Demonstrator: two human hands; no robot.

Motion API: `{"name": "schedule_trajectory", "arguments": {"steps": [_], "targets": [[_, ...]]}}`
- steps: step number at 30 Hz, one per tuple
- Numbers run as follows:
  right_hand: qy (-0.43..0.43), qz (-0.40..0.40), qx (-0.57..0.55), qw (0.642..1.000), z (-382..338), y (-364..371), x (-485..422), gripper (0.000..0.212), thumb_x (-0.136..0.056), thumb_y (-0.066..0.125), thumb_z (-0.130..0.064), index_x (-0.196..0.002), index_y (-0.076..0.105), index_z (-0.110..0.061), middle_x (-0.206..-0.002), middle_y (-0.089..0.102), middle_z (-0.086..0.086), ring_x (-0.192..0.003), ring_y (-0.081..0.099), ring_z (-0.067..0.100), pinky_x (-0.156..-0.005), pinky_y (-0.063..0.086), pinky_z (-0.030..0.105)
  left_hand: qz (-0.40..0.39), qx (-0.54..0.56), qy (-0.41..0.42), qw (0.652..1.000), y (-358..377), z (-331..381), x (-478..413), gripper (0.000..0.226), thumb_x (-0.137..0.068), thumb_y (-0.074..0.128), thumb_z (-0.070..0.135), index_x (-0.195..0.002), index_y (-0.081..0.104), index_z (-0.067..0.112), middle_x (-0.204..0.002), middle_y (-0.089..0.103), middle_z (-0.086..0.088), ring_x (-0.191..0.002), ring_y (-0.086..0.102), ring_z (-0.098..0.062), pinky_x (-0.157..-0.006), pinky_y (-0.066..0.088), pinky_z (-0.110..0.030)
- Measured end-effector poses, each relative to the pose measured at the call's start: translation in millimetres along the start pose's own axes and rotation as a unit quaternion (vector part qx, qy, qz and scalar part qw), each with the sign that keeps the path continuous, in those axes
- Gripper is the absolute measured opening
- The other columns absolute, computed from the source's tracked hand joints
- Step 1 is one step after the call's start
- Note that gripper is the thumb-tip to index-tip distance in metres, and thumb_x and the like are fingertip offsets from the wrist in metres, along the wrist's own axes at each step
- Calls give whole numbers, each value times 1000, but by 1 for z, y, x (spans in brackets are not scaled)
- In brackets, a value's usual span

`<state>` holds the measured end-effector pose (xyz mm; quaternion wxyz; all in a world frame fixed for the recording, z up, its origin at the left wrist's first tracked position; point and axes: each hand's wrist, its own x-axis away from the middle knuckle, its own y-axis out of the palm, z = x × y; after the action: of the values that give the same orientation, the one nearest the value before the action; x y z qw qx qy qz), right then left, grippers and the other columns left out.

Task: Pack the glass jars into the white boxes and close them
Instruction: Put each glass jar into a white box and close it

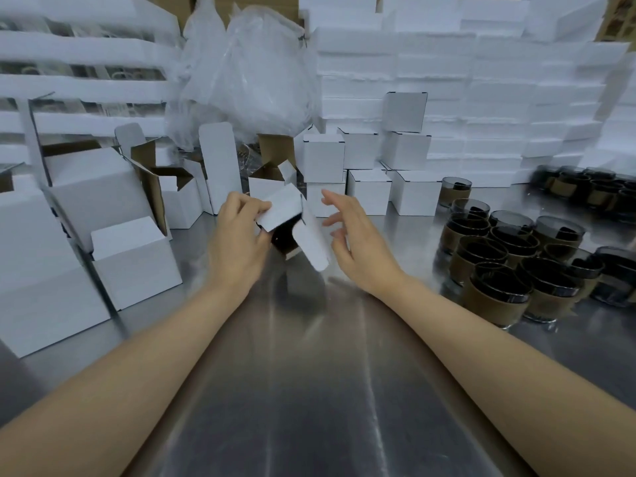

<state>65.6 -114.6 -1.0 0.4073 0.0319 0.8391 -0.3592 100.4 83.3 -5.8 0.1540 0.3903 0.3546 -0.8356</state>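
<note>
My left hand [237, 235] grips a small white box [282, 210] tilted above the metal table, thumb and fingers curled on its near side. A dark jar [284, 241] shows inside its open end, and the lid flap [315, 242] hangs down to the right. My right hand [354, 235] hovers just right of the flap with fingers spread and loosely bent, holding nothing. Several dark glass jars with brown paper sleeves [506, 259] stand in a cluster on the right of the table.
Closed white boxes [368, 166] are stacked behind my hands. Open white boxes [134, 256] with raised flaps stand at the left. A crumpled plastic bag [247, 70] and stacked white foam sheets [481, 80] fill the back. The steel table [309, 390] reflects light.
</note>
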Motion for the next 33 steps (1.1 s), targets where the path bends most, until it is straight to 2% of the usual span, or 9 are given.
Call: {"name": "schedule_trajectory", "arguments": {"steps": [4,7,11,14,17,20,26,29,33], "targets": [[63,-73,-88,991,-1,0,2,75,-87,58,-34,-150,19,-26,-142,36,-8,-123,41,-1,-96,41,17,49,40,-56,996,-4,6,1,14,-85,65,6,-82,56,17,-90,49,6,-78,49,-10,-59,35,-8],[75,-94,-91,989,-5,2,4,98,-78,66,-54,-151,4,-35,-154,22,-12,-142,22,4,-117,25,29,52,50,-45,996,-7,17,4,35,-89,54,34,-60,36,24,-64,39,7,-58,39,-11,-51,27,-18],[123,-36,-145,981,-10,1,2,87,-84,67,-44,-152,15,-26,-154,30,-8,-140,29,4,-117,29,36,15,72,12,997,-4,32,10,39,-92,37,41,-57,30,28,-54,35,11,-50,35,-8,-49,24,-26],[150,21,-206,967,-7,-2,1,52,-96,48,-25,-145,36,-16,-134,49,-11,-116,46,-17,-100,39,10,-25,138,-18,990,1,31,12,47,-94,36,36,-54,45,13,-52,50,-4,-51,50,-22,-49,39,-39],[243,64,-270,930,0,-2,-3,30,-102,38,-16,-127,52,-23,-101,63,-14,-86,59,-12,-78,45,9,-61,201,-60,976,7,25,10,46,-96,42,33,-72,59,-3,-68,63,-19,-64,60,-36,-63,50,-54],[273,102,-258,921,4,-2,-6,36,-100,46,-22,-130,40,-40,-85,58,-4,-71,54,1,-68,52,19,-58,231,-121,964,10,21,5,25,-97,50,29,-113,51,10,-103,60,-7,-89,62,-26,-82,53,-50],[298,52,-232,924,4,-1,-8,42,-102,44,-33,-138,53,-14,-139,53,-3,-126,50,12,-106,42,27,-180,234,-127,947,12,16,3,45,-105,31,29,-150,32,23,-150,39,6,-138,37,-11,-116,29,-39],[292,-36,-208,933,1,-3,-7,61,-98,46,-46,-150,34,-16,-158,23,-8,-137,22,-5,-97,18,-2,-248,202,-154,935,12,16,5,56,-102,23,48,-154,17,28,-157,26,8,-145,24,-12,-120,20,-38],[287,-61,-168,941,2,-5,-4,72,-92,51,-53,-152,28,-20,-158,23,-9,-144,21,5,-104,16,14,-289,199,-135,927,9,20,8,88,-84,27,75,-155,3,29,-159,20,10,-145,23,-11,-119,19,-34]]}}
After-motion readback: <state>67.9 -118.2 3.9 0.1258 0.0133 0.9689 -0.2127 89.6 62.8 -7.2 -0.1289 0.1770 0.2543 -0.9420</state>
